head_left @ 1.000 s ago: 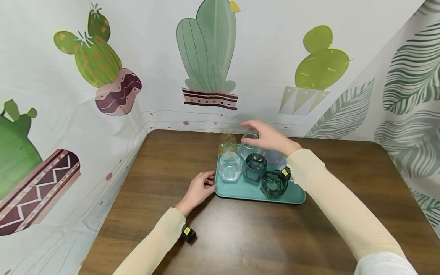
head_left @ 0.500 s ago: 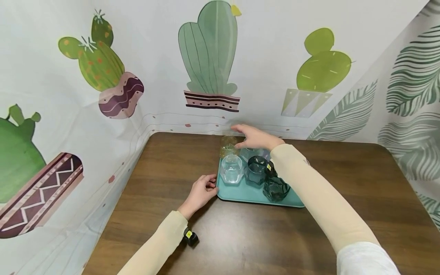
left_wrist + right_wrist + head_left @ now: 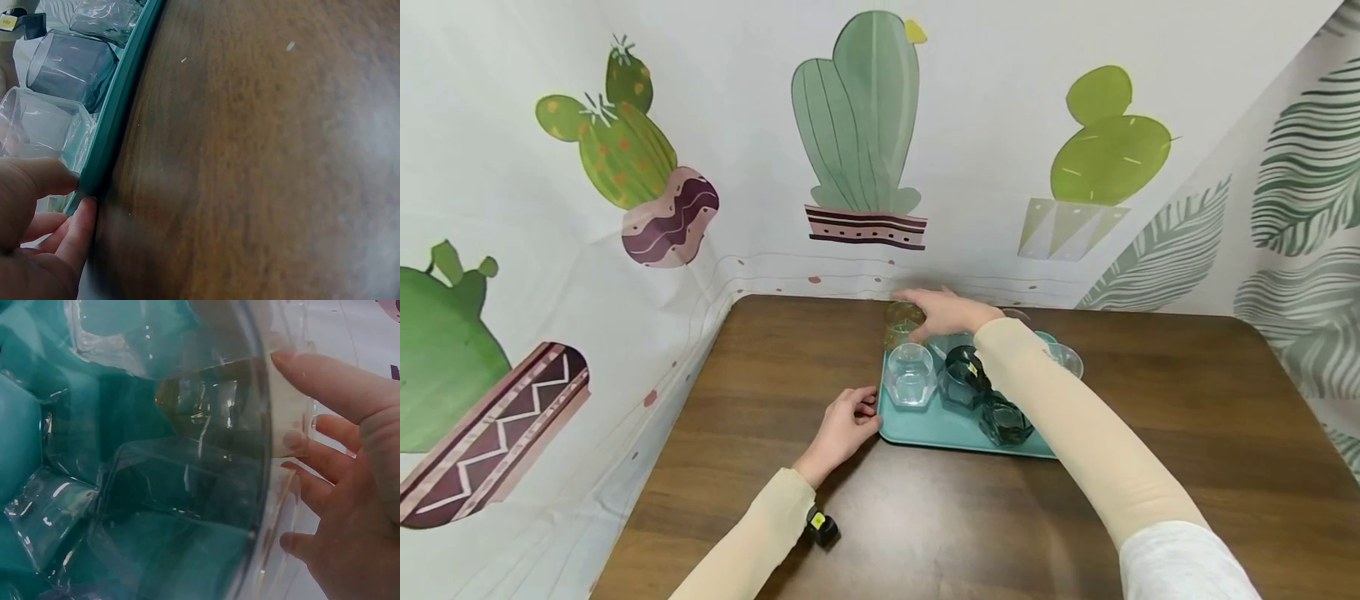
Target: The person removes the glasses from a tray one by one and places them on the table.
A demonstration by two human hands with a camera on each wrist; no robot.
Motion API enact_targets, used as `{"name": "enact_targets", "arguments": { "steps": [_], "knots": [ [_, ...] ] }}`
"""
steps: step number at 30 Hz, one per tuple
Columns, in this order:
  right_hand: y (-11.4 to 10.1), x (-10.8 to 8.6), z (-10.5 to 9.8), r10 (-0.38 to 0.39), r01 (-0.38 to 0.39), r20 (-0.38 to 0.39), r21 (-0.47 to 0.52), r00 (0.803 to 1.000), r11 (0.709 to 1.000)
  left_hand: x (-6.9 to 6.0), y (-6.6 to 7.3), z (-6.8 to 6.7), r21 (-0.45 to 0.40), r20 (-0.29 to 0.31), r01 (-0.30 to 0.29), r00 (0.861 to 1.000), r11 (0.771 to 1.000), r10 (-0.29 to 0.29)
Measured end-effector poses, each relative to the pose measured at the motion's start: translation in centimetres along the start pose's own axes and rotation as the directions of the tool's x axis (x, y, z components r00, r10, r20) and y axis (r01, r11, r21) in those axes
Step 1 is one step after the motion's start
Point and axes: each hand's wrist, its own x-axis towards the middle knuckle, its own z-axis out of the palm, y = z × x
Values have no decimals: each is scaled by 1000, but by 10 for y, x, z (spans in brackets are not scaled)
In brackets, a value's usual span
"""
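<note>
A teal tray (image 3: pixel 925 429) bears several drinking glasses. My left hand (image 3: pixel 842 429) pinches its left edge, and in the left wrist view the thumb lies over the rim (image 3: pixel 103 144) with a finger against the outer side. My right hand (image 3: pixel 946 312) reaches round the amber glass (image 3: pixel 901 323) at the back left corner, fingers spread and behind it. In the right wrist view the thumb is near this amber glass (image 3: pixel 209 403); firm contact cannot be told. A clear glass (image 3: pixel 911 379) stands in front, beside a dark grey glass (image 3: pixel 958 385) and a dark green glass (image 3: pixel 1006 421).
More clear glass (image 3: pixel 1066 358) shows at the tray's right, partly hidden by my right sleeve (image 3: pixel 1067 408). The brown wooden table (image 3: pixel 940 525) ends at a white wall hanging (image 3: pixel 745 167) with cactus prints, close behind the tray.
My right hand has moved left from over the back middle glass to the amber glass and lowered. The left hand stays at the tray edge. The head view has shifted slightly.
</note>
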Motion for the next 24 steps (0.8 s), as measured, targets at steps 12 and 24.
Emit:
{"name": "enact_targets", "arguments": {
  "steps": [12, 24],
  "knots": [
    [-3, 5, 0, 56, -56, 10, -1, 998, 998, -2, -2, 1, -7, -19, -16, 1000, 1000, 16],
    [6, 6, -3, -1, 8, -66, 107, 998, 994, -1, -2, 2, 31, -12, -33, 999, 999, 33]
  ]
}}
